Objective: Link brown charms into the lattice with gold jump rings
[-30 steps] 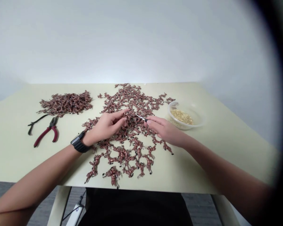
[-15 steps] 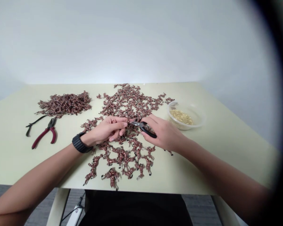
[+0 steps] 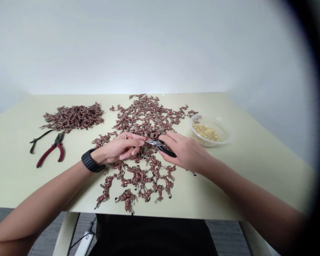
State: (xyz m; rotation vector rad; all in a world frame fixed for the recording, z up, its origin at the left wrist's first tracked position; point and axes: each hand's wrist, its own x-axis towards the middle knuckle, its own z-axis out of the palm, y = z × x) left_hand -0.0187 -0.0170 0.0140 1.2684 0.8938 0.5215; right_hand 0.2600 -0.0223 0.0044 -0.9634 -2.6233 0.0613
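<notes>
Right hand [image 3: 186, 152] grips pliers [image 3: 166, 150]; bowl [image 3: 222, 137] holds golden bits [image 3: 206, 132].

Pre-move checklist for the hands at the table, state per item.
1. Black-handled steel pliers held in right hand: ok, gripped.
2. Plier tips at left hand: ok, right beside its fingertips.
3. Part pinched by left fingertips: cannot tell, too small.
4. Copper-brown horse-shaped figures away from the hands: not ok, spread beneath both.
5. Clear plastic bowl of gold-coloured grains: ok, upright, apart from right hand.
</notes>
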